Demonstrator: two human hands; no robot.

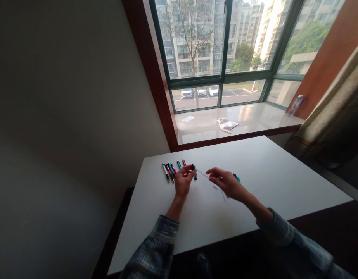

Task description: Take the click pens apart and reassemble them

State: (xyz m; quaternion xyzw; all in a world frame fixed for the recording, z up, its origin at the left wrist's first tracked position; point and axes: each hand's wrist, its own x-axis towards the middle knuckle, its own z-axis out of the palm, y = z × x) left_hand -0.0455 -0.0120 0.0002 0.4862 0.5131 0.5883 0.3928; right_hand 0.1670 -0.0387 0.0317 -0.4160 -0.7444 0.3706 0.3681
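The left hand [183, 181] pinches a teal pen barrel [194, 171] between thumb and fingertips, just above the white tabletop [268, 170]. The right hand [225, 182] is closed on a thin refill [203, 175], whose tip runs toward the barrel (whether it touches is too small to tell). A small loose part [215, 187] lies between the hands. Just left of the left hand sits a row of pens [170, 169]; another teal pen [237, 178] peeks out behind the right hand. Farther off, a cloth [227, 124] rests on the windowsill [254, 116].
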